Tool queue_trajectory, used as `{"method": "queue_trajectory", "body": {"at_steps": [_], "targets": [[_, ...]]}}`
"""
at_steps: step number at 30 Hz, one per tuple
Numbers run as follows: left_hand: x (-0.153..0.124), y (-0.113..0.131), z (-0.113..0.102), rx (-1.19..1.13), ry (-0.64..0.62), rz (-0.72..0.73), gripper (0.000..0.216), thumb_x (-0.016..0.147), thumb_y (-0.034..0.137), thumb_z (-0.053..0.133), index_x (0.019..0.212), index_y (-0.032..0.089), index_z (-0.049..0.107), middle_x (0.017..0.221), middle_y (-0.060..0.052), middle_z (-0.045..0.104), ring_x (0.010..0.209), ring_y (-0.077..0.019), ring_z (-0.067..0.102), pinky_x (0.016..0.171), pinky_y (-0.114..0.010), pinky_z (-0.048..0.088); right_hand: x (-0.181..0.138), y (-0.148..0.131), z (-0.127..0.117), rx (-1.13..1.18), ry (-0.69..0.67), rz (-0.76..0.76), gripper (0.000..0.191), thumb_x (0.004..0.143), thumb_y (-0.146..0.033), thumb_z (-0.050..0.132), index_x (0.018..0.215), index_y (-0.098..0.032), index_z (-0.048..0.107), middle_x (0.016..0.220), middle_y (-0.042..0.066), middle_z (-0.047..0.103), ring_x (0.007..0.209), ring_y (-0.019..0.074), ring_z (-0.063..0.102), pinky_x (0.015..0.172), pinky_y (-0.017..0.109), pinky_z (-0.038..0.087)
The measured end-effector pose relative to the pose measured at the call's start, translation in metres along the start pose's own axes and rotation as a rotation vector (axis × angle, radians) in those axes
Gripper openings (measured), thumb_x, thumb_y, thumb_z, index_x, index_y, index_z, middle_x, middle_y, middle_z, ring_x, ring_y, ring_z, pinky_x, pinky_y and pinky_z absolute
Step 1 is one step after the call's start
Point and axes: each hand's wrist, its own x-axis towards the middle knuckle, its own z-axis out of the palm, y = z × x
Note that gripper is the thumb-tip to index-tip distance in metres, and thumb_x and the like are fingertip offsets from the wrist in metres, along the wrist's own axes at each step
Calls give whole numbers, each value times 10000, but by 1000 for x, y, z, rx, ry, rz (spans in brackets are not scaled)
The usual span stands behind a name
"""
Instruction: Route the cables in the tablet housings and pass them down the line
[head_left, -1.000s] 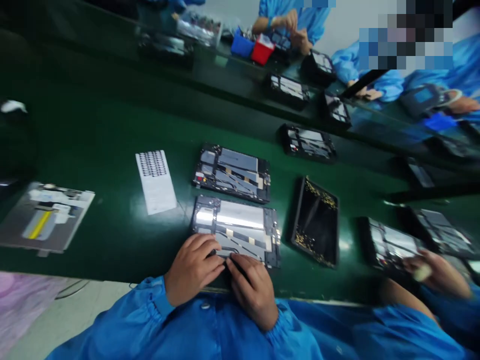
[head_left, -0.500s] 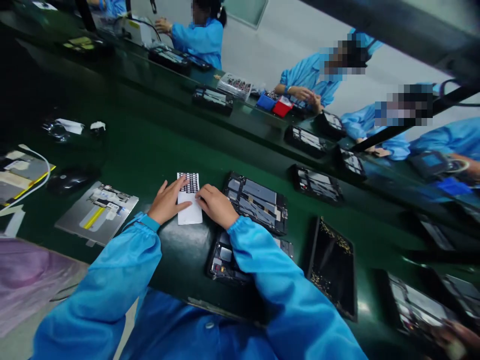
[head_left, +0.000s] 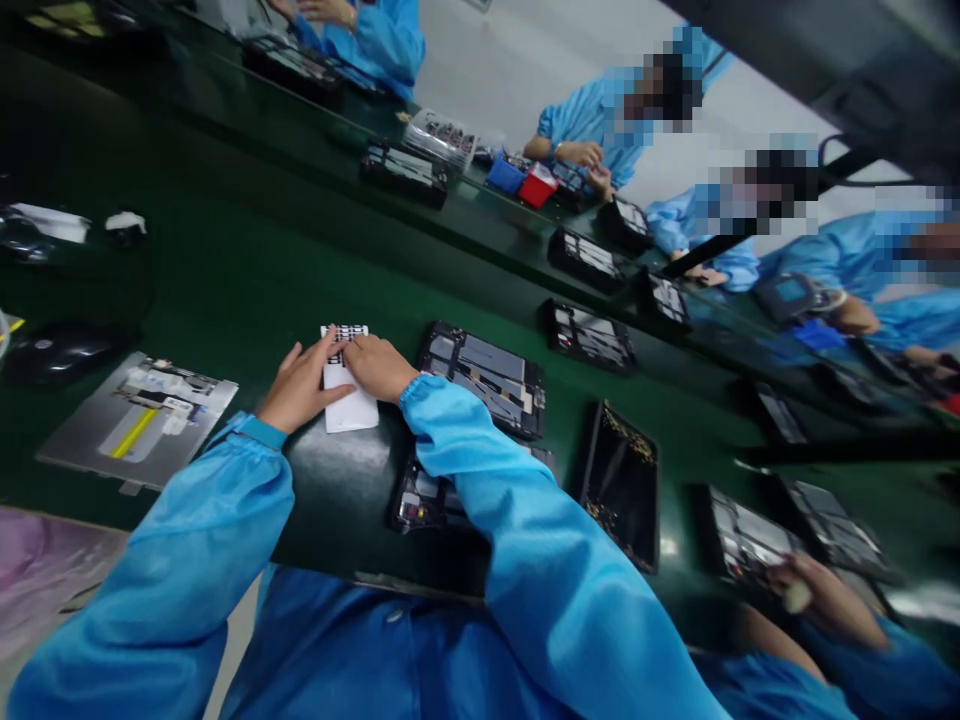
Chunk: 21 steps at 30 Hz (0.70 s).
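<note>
A small white sheet with rows of black stickers [head_left: 351,405] lies on the dark green table in front of me. My left hand [head_left: 304,385] rests on its left side, fingers stretched out and thumb apart, pressing on the paper. Over the upper, black-patterned part is my right hand [head_left: 379,368], its fingers bent and drawn together at the stickers; whatever is between the fingertips is hidden. Just right of my right hand is an opened tablet-like device [head_left: 487,375] with grey battery cells. A second opened device [head_left: 420,495] is partly covered by my right sleeve.
To the left lie a silver panel with a yellow strip [head_left: 135,430] and a black computer mouse [head_left: 64,350]. A black tray with small gold-coloured pieces [head_left: 626,490] stands at right. Co-workers in blue sit across the bench; a co-worker's hand [head_left: 825,595] is at lower right.
My right hand has moved from the sheet's right edge up onto the black stickers, its fingers closer to my left fingertips. The camera view has shifted, moving the scene leftward and up.
</note>
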Motion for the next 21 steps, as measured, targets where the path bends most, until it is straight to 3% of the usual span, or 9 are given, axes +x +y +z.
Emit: {"method": "queue_trajectory", "body": {"at_steps": [2, 4, 7, 10, 12, 14, 16, 18, 21], "targets": [[2, -2, 1, 22, 21, 34, 903, 903, 407, 689, 1595, 189, 151, 1545, -127, 484, 1447, -297, 436, 1237, -567, 245, -18, 3, -15, 49, 59, 2, 276, 1078, -235, 352, 1143, -93, 581, 1160, 120, 605, 1099, 210, 574, 992, 395, 473], [5, -5, 1, 9, 44, 64, 760, 934, 482, 631, 1556, 206, 292, 1571, -107, 452, 1446, -312, 435, 1225, -614, 233, -59, 8, -34, 180, 230, -55, 314, 1088, -261, 283, 1079, -114, 561, 1095, 74, 577, 1081, 179, 561, 996, 369, 464], [10, -9, -5, -44, 73, 106, 706, 943, 641, 509, 1490, 203, 426, 1582, -58, 436, 1446, -322, 425, 1200, -641, 267, -158, 11, -62, 420, 521, -107, 155, 1066, -235, 380, 995, -193, 511, 1015, 45, 560, 1014, 175, 551, 945, 370, 488], [3, 10, -18, -98, 229, 138, 659, 926, 659, 519, 1381, 183, 558, 1546, -9, 481, 1393, -301, 488, 1175, -532, 395, -266, 3, -62, 487, 553, 90, 77, 1022, -158, 458, 999, -219, 499, 984, 50, 545, 980, 186, 552, 892, 373, 497], [-14, 45, -26, -125, 356, 165, 437, 938, 530, 604, 1211, 196, 672, 1442, 10, 588, 1333, -278, 545, 1175, -479, 418, -321, -7, -40, 462, 514, 274, 117, 1008, -117, 454, 1013, -221, 507, 1001, 61, 553, 994, 191, 562, 885, 367, 503], [-42, 94, -25, -174, 384, 285, 213, 924, 401, 672, 1020, 215, 711, 1189, 12, 715, 1185, -241, 643, 1110, -461, 484, -355, -20, -12, 406, 476, 402, 138, 998, -100, 464, 1045, -218, 519, 1064, 85, 570, 1040, 200, 578, 901, 369, 514], [-73, 147, -12, -206, 210, 459, 133, 948, 361, 646, 982, 245, 701, 1054, 5, 731, 1131, -235, 653, 1061, -491, 495, -372, -33, 13, 324, 468, 480, 150, 993, -96, 484, 1081, -209, 528, 1134, 113, 574, 1094, 214, 580, 930, 383, 520], [-101, 192, 11, -215, 71, 582, 116, 986, 277, 580, 974, 256, 694, 1063, 1, 728, 1125, -228, 646, 1063, -493, 460, -378, -45, 29, 239, 483, 546, 156, 995, -94, 491, 1101, -199, 536, 1162, 131, 574, 1122, 225, 573, 950, 395, 521], [-121, 230, 48, -246, -8, 556, 114, 974, 200, 579, 908, 213, 671, 1023, -29, 718, 1078, -217, 646, 996, -426, 463, -377, -52, 36, 172, 486, 595, 151, 1007, -103, 482, 1105, -195, 552, 1150, 132, 583, 1117, 226, 572, 944, 387, 528]]}}
